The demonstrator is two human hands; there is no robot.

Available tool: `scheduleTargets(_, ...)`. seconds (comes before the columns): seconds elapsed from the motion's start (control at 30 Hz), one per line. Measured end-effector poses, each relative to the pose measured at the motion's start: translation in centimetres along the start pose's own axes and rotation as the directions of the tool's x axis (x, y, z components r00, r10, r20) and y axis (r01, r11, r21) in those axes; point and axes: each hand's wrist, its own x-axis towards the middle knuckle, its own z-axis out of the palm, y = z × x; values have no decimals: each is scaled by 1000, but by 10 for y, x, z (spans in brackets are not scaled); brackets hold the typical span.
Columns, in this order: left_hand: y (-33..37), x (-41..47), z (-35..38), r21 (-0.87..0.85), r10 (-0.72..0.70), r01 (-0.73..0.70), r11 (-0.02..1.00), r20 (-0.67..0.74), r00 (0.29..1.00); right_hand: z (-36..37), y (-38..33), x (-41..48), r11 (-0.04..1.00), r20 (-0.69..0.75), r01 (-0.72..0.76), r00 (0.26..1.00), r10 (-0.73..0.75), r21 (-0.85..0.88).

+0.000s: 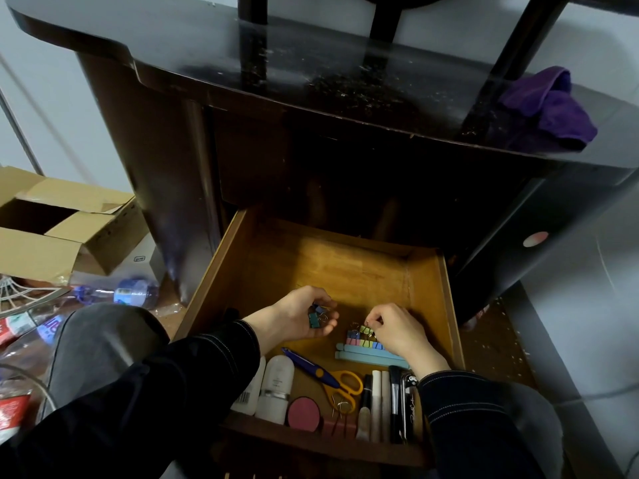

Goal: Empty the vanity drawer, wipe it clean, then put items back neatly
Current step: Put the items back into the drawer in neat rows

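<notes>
The wooden drawer (345, 267) stands pulled out of the dark vanity. My left hand (301, 316) cups a few small binder clips (315, 318) in its curled fingers above the drawer floor. My right hand (397, 328) pinches a green binder clip (366, 329) at the end of a row of coloured clips (359, 342) lined up beside pale blue sticks (370, 356). Along the drawer's front lie white bottles (276, 385), blue-and-yellow scissors (328, 375), a pink round compact (303, 413), pink clips and several pens and brushes (387, 402).
A purple cloth (549, 108) lies on the dusty vanity top (311, 74) at the right. An open cardboard box (58, 223), a plastic bottle (124, 293) and wrappers clutter the floor at the left. My knees frame the drawer.
</notes>
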Motion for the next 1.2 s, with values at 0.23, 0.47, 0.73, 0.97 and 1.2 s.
scheduleTargets(0.23,0,0,-1,7,0,0,1000,1,1000,1,1,0,1000,2,19,1000,-19,-17)
scheduleTargets(0.47,0,3,-2,3,-8,8,1000,3,1000,-2,-1,-1,1000,-23,-6,1000,5,-18)
scheduleTargets(0.73,1,4,0,-13,-25,25,1000,-1,1000,1,-2,-1,999,52,21,998,-19,-40)
scheduleTargets(0.97,1,3,0,-14,-67,68,998,64,996,-8,-10,-3,986,-156,39,988,-13,164)
scheduleTargets(1.2,2,2,5,-24,-97,103,994,172,980,-11,-38,-20,826,-24,218,970,-241,520)
